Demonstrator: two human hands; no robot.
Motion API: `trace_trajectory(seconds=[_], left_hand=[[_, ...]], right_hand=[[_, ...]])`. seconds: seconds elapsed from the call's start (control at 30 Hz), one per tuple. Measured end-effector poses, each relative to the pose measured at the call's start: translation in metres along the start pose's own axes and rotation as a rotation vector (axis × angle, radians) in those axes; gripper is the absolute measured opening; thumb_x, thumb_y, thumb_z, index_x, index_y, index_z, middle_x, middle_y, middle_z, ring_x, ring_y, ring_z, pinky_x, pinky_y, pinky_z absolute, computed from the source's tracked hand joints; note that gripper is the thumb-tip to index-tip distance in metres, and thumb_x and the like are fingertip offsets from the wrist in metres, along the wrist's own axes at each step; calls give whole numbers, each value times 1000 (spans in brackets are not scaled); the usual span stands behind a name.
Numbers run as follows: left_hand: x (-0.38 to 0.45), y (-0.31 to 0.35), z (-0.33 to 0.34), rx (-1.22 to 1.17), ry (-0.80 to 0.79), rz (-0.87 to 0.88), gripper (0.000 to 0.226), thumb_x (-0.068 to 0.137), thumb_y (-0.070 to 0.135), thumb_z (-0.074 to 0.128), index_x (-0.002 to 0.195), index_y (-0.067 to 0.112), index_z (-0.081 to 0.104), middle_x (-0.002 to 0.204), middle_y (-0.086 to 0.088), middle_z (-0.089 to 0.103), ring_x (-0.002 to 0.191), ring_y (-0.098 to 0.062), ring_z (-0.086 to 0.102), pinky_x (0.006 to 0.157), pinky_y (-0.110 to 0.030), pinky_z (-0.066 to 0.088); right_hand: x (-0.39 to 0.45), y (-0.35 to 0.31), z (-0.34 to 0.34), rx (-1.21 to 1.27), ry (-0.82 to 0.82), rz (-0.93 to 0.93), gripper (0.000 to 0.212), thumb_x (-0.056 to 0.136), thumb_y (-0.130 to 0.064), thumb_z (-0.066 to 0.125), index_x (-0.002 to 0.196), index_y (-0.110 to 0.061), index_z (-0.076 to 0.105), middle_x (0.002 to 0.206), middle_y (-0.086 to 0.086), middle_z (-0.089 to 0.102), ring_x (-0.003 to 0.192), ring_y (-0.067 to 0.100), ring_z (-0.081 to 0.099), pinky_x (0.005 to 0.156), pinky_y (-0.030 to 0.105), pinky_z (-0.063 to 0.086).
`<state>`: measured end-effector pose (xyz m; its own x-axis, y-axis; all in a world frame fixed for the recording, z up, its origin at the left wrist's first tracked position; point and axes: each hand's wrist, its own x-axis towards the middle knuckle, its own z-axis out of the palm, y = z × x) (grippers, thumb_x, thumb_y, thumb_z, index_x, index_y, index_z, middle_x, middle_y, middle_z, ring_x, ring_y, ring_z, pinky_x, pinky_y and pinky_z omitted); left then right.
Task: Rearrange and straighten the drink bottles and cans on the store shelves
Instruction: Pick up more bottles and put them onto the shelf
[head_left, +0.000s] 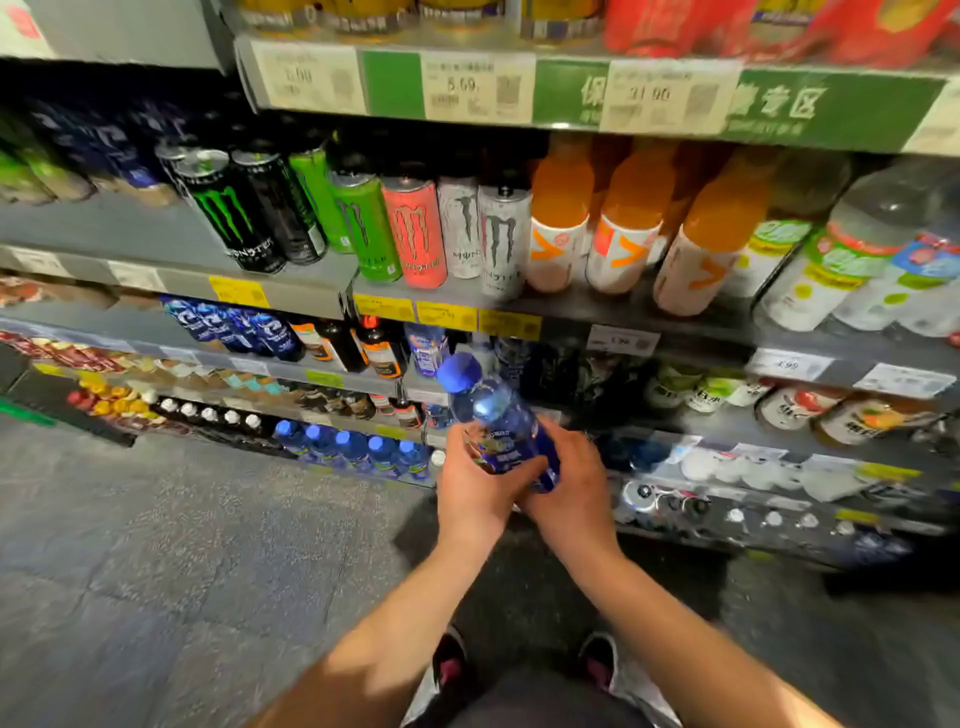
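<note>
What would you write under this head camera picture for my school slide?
Both hands, left hand and right hand, hold a blue bottle in front of store shelves packed with energy drink cans.

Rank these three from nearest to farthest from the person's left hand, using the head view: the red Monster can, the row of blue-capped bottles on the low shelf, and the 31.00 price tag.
From the left hand:
1. Row of blue-capped bottles, low shelf, just left.
2. Red Monster can, middle shelf, above.
3. 31.00 price tag, top shelf edge, far above and right.

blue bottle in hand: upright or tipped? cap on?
Tipped. The blue bottle leans up-left, held off the shelf by the left hand and right hand. Its blue cap is on.
</note>
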<state>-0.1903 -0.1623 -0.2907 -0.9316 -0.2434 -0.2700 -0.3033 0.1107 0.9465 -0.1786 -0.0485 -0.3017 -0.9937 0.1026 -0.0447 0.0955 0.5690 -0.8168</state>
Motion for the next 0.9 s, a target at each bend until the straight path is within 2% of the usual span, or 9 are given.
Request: trace_trajectory(seconds=[0.07,0.17,0.27,0.4,0.53,0.6,0.7,0.8,0.9], left_hand=[[17,-19,-21,-17,46,0,61,53,17,92,101,27,55,96,6,71,88,-11,71,77,-25,56],[48,-41,-45,-55,115,-19,60,66,-7,87,115,10,56,99,-1,70,83,-4,67,72,-14,52],[83,-65,-54,-36,181,-23,67,67,-5,87,125,-1,53,99,0,68,85,-9,65,72,-10,51],[128,-81,-42,-18,153,2,60,71,-10,82,122,-2,51,104,-9,66,88,-14,64,73,-11,54],[162,-89,-18,17,117,38,63,74,1,84,126,-5,49,92,7,58,76,1,58,66,-3,47],[182,-96,-3,-20,129,75,65,67,-3,84,122,-4,49,98,0,62,80,-8,63,77,-14,53],[204,-103,19,-23,181,120,60,60,10,86,105,28,50,98,5,66,92,-17,68,89,-45,57],[222,-103,32,7,222,170,64,60,12,87,113,23,52,97,5,65,91,-13,68,86,-35,56],[238,-102,40,41,198,209,65,66,6,85,123,6,54,94,11,62,75,8,59,76,-17,51]], right_hand=[[3,-1,23,68,-112,11,70,74,-8,80,138,-15,53,121,-5,54,119,15,52,104,18,37],[3,3,54,92,-121,52,61,83,-21,78,138,-17,51,130,-5,53,120,7,49,100,7,32],[9,15,78,159,-23,182,53,88,-28,74,136,-18,52,128,-6,57,115,4,52,97,10,38],[40,44,83,163,161,326,46,92,-34,68,132,-17,53,123,-5,59,110,11,57,92,29,46],[88,83,71,144,443,315,31,90,-20,70,112,-9,53,90,-8,53,78,-5,51,73,22,43],[109,98,65,100,469,309,30,90,-23,68,110,-19,46,99,-6,53,88,-1,52,82,22,43],[134,122,63,96,502,303,47,89,-26,67,129,-17,45,122,-1,50,115,20,55,103,35,45],[155,148,73,194,615,290,67,80,-34,67,134,-4,42,131,13,54,123,30,55,105,49,44],[168,156,78,131,599,311,74,81,-38,64,142,-3,42,137,15,56,126,29,55,104,46,45]])
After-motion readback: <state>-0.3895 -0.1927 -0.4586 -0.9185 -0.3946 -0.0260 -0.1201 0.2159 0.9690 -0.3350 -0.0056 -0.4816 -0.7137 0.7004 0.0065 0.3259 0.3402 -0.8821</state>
